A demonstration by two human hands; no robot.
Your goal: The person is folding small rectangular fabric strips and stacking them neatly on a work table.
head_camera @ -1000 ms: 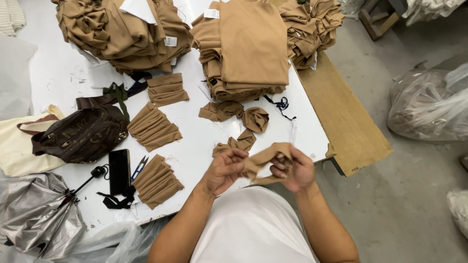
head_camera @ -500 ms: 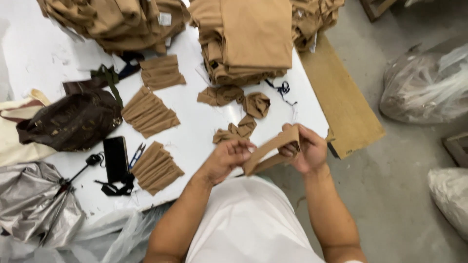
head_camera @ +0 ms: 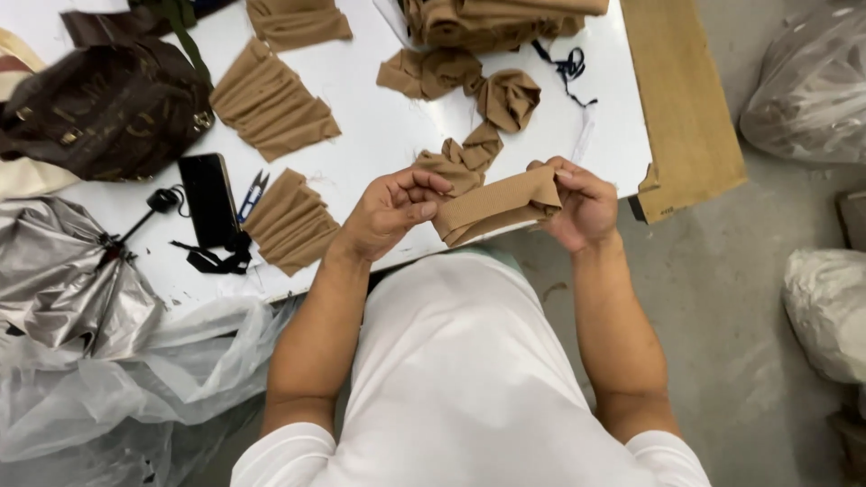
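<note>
Tan ribbed cloth, a short folded band, is stretched between both hands just over the near edge of the white table. The left hand is curled shut on the band's left end, fingers tucked over the cloth and thumb on top. The right hand is closed on the right end, its fingers wrapped round the folded edge, so the band runs slightly uphill from left to right. Both hands hang above the person's white shirt and the grey floor.

Just beyond the band, loose tan scraps lie crumpled on the table in a rough chain leading away from the hands. Left of the left hand sits a pleated tan stack, and just beside it small snips and a black phone, with a black strap touching the phone's near end. A silver sheet and clear plastic spill off the table's near left corner.

Farther out, a second pleated stack lies near a dark brown bag. A black cord lies beside the far pile of folded tan cloth, cut off by the top edge. A brown board runs along the table's right side, and pale stuffed bags sit on the floor beyond it.
</note>
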